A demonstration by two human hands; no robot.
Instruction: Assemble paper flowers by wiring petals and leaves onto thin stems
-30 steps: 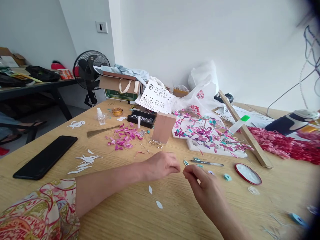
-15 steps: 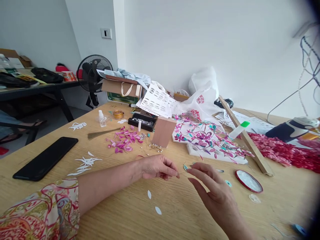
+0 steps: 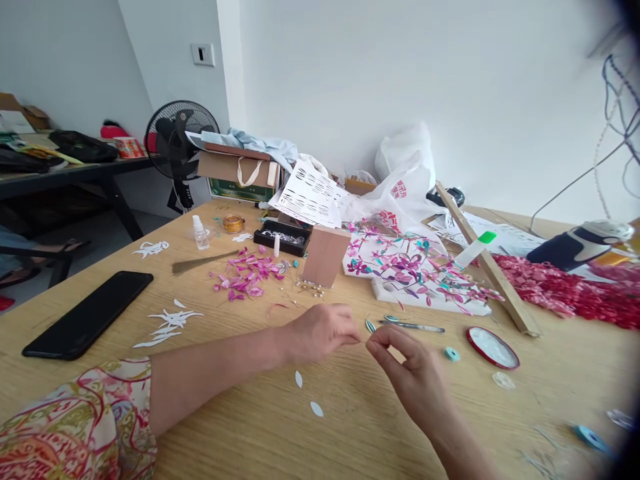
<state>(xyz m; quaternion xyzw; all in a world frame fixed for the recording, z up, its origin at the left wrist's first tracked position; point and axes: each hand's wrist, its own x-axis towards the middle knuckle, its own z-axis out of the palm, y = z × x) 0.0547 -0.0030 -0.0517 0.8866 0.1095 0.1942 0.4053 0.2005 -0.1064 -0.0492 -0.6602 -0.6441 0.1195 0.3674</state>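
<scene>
My left hand (image 3: 323,333) is closed in a pinch over the middle of the table, its fingertips pointing right. Facing it, my right hand (image 3: 413,367) pinches thumb against forefinger. Between the two sets of fingertips runs a thin strand (image 3: 363,342), too fine to tell wire from thread. Just beyond the fingertips lies a small green leaf piece (image 3: 370,326) with a pale edge. A second green leaf (image 3: 391,319) and a pen (image 3: 417,327) rest behind my right hand. Two white leaf-shaped cutouts (image 3: 299,379) lie in front of my left forearm.
Pink petals (image 3: 245,273), a wooden block (image 3: 327,257) and a black tray (image 3: 283,239) stand farther back. Pink flower sprays (image 3: 420,267) lie on white foam. At right are a teal spool (image 3: 451,354) and a red-rimmed dish (image 3: 493,348); at left, a black phone (image 3: 90,313).
My right hand has moved left and down to my left hand, and its parted fingers have closed into a pinch. The pen behind it now shows more fully. The view has shifted slightly.
</scene>
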